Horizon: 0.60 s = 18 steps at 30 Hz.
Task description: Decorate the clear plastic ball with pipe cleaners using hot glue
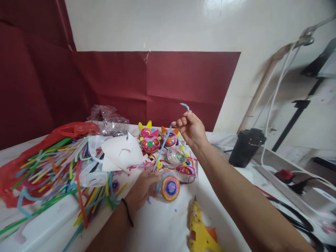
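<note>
I see the left hand (143, 189) gripping a ball (169, 186) on the table (162, 224), near the glue gun (201, 234). The right hand (191, 129), raised, pinches a blue pipe cleaner (164, 143) running down to the ball.

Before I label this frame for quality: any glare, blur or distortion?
Head view: glare patch on the wall at the top; wide-angle bending tilts the right-side rails; the glue gun and forearms near the bottom edge look soft; right hand with the pipe cleaner is fairly sharp.
</note>
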Motion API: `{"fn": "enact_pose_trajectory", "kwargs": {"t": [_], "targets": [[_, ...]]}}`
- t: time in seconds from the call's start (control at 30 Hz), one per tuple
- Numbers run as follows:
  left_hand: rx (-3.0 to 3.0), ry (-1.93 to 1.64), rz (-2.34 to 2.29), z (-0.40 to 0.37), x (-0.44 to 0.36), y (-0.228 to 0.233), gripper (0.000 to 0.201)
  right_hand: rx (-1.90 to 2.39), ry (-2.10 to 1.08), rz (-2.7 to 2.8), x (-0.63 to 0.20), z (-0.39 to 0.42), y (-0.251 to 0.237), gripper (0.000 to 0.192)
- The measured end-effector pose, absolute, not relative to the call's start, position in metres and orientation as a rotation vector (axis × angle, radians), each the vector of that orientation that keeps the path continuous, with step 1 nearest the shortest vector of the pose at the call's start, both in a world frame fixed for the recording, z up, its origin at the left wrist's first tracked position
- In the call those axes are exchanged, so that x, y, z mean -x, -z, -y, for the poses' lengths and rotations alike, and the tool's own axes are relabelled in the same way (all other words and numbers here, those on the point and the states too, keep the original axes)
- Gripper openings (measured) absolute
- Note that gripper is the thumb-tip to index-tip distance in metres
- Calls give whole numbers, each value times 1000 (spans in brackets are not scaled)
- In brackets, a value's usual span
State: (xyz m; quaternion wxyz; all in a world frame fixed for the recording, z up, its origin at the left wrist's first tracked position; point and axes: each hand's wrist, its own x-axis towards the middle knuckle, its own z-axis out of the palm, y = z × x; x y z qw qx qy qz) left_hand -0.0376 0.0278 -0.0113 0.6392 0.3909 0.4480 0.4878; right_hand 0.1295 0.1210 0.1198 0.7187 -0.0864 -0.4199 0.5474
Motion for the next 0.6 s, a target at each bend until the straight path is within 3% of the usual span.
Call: {"fn": "enact_pose_trajectory", "kwargs": {"t": [0.1, 0.33, 0.5, 0.6], "targets": [[-851, -1135, -1055, -28, 38, 11, 35, 159, -1151, 884, -139, -122, -134, 45], [-857, -1157, -1077, -25, 35, 1, 44, 302, -730, 1136, -183, -119, -173, 36], [-987, -1214, -1022, -20, 31, -6, 52, 595, -561, 1486, -221, -68, -161, 20], [-1130, -1269, -1012, -16, 29, -7, 54, 985, -187, 2023, -237, -23, -133, 33]]}}
